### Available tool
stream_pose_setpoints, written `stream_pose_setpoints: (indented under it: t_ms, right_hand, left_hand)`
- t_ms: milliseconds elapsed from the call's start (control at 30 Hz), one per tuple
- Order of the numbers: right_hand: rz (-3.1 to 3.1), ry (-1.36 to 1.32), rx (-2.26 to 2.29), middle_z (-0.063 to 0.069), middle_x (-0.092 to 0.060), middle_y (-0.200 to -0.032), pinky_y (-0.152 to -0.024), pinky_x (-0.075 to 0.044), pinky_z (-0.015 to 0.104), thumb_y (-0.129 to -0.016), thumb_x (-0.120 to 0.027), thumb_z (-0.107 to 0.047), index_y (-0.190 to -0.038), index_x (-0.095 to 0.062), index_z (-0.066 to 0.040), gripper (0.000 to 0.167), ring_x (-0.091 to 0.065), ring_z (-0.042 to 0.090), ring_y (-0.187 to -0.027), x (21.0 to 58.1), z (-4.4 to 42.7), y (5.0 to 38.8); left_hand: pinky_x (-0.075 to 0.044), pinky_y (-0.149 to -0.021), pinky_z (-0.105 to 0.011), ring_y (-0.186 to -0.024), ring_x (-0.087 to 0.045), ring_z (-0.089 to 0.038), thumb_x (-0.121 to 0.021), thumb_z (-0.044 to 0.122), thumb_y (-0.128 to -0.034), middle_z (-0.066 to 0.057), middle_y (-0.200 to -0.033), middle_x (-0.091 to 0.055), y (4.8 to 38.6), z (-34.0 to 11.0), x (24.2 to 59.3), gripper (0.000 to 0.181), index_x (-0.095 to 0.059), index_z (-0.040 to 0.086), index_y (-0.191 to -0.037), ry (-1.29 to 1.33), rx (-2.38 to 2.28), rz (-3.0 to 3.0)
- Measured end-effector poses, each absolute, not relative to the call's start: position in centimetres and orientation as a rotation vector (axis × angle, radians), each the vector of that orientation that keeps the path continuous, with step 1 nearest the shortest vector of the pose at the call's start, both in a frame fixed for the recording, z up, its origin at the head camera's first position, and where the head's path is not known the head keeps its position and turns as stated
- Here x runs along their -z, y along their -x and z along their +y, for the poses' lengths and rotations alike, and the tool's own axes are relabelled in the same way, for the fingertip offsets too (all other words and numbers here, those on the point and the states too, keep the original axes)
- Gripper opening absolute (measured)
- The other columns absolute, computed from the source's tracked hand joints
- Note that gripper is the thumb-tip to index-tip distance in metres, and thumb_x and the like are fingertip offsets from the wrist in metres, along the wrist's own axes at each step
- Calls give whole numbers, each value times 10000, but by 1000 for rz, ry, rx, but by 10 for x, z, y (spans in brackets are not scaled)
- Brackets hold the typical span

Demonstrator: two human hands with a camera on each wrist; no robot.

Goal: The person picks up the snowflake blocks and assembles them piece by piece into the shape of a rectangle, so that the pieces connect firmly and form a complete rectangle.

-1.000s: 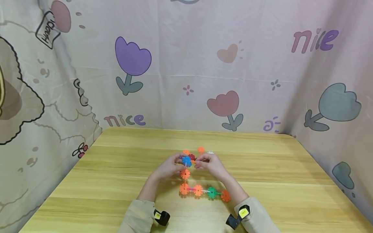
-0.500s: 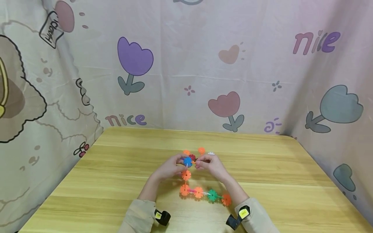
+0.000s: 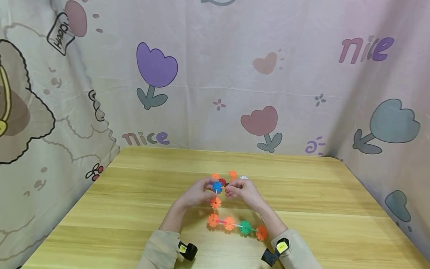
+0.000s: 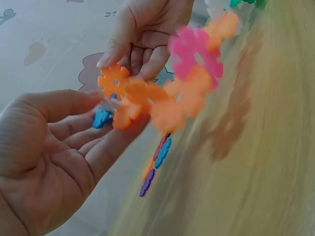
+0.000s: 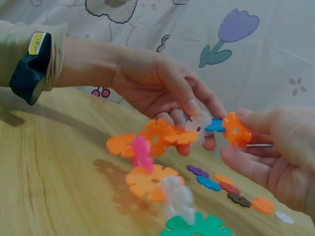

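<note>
Tabletop (image 3: 151,168); chain end (image 5: 215,126) in both grips (image 3: 196,193) (image 3: 245,190)

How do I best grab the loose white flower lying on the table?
Probably pinch the loose white flower by opposite edges of its rim, from above and slightly from the person's right: it lies flat on the table, with a loose orange flower close on its left.
</note>
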State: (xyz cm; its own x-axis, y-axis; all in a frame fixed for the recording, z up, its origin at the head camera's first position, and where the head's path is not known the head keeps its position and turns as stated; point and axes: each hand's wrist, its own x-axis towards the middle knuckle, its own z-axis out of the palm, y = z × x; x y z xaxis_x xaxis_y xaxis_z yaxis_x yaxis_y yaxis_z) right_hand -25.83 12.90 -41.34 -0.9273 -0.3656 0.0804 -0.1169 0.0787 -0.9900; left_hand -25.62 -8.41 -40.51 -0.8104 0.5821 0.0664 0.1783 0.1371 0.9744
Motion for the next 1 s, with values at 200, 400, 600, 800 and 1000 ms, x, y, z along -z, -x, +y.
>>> stream_pose_setpoints:
  t_ms: [200, 400, 600, 800, 1000]
  right_hand:
    - [2151, 489, 1967, 300, -629, -931, -722, -539, 366, -894, -583, -20, -963, -590, 190, 221, -668, 222, -761, 413, 129, 257]
    - [2102, 425, 1993, 288, -632, -919, -732, -537, 366, -895, -591, -40, -958, -594, 186, 235, -664, 207, -754, 409, 130, 256]
    - [2070, 398, 2024, 221, -658, -875, -731, -537, 356, -891, -592, -28, -958, -596, 188, 226, -667, 204, -749, 408, 130, 255]
    - [2065, 409, 2042, 257, -652, -891, -727, -537, 352, -875, -617, -29, -972, -588, 210, 259, -670, 199, -741, 408, 127, 255]
    - [2099, 424, 1995, 236, -653, -891, -733, -536, 347, -870, -637, -66, -981, -607, 178, 270, -667, 209, -763, 406, 126, 255]
  left_hand:
    - [-526, -716, -320, -796, -586, -165, -555, -44, -871, -299, -1079, -565, 255, -83, 403, 377, -456, -84, -1233, -757, -1706, 2092]
    - [-506, -672, -293, -725, -554, -148, -543, -44, -870, -304, -1081, -563, 255, -83, 401, 389, -452, -79, -1246, -775, -1702, 2060]
    - [-520, -694, -315, -740, -563, -158, -543, -41, -869, -319, -1092, -553, 255, -84, 400, 403, -445, -84, -1257, -808, -1714, 2031]
    - [-528, -694, -315, -759, -579, -164, -554, -48, -876, -297, -1069, -571, 256, -84, 399, 390, -442, -102, -1245, -828, -1740, 1999]
    - [-528, -690, -318, -742, -559, -164, -550, -47, -878, -315, -1066, -550, 255, -85, 397, 381, -436, -93, -1238, -826, -1725, 2008]
